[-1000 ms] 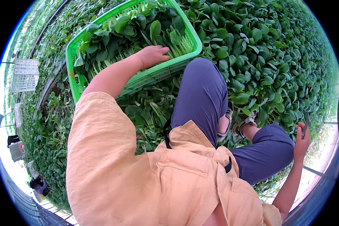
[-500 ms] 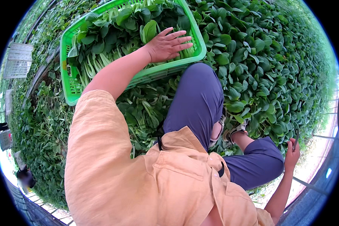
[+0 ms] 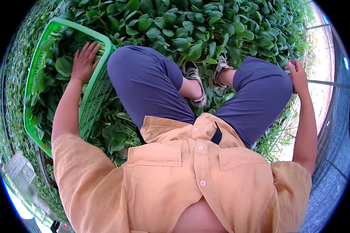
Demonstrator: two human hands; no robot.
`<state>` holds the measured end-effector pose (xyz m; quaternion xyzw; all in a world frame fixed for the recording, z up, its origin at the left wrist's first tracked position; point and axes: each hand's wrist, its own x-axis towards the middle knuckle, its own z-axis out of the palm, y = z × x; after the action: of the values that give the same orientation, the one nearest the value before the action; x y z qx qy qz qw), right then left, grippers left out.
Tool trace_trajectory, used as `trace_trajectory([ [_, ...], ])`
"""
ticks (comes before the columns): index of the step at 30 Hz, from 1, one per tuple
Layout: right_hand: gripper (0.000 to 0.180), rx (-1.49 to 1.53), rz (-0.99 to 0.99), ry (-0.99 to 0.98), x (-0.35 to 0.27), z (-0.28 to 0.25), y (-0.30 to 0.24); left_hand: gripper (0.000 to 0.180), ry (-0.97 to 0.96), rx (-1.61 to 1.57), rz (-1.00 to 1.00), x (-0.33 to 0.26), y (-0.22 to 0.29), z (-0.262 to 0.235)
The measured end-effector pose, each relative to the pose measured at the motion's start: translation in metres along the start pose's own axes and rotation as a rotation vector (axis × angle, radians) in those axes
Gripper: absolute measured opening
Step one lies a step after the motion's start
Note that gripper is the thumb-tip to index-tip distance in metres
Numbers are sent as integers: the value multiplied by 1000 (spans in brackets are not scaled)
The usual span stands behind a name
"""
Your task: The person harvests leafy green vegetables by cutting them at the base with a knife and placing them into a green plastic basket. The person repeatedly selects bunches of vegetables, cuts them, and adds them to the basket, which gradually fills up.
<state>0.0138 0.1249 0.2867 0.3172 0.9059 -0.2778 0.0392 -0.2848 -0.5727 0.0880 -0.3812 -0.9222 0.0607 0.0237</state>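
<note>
My left hand [image 3: 84, 62] lies with fingers spread on the bok choy [image 3: 64, 66] inside a green plastic basket [image 3: 79, 26], near the basket's right end. Pale stems show beside its fingertips. Out past my bent right knee, my right hand [image 3: 297, 74] is closed around a knife [image 3: 291, 53]. The dark blade points up and away from me, beside the growing plants; the fingers hide most of the handle.
Dense bok choy plants [image 3: 171, 29] grow ahead of my shoes [image 3: 194, 81]. Cut or trampled leaves [image 3: 114, 132] lie between the basket and my left leg. A pale crate [image 3: 20, 169] stands at the far left. Metal bars [image 3: 326, 82] and dark sheeting run along the right.
My view has swung to the right, so the basket and my left hand now appear farther left. The left hand stays on the bok choy; the right hand still holds the knife.
</note>
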Motion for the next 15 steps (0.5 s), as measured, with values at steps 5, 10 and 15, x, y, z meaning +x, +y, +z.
trace_trajectory([
  [5, 34, 128, 92, -299, 5, 35, 30, 39, 225, -277, -90, 3, 6, -44],
  [10, 36, 376, 5, -551, 39, 72, 55, 31, 509, -555, -301, 17, 86, -106],
  [15, 40, 24, -162, -690, 116, 134, 62, 34, 372, -695, -90, 57, 210, -153],
])
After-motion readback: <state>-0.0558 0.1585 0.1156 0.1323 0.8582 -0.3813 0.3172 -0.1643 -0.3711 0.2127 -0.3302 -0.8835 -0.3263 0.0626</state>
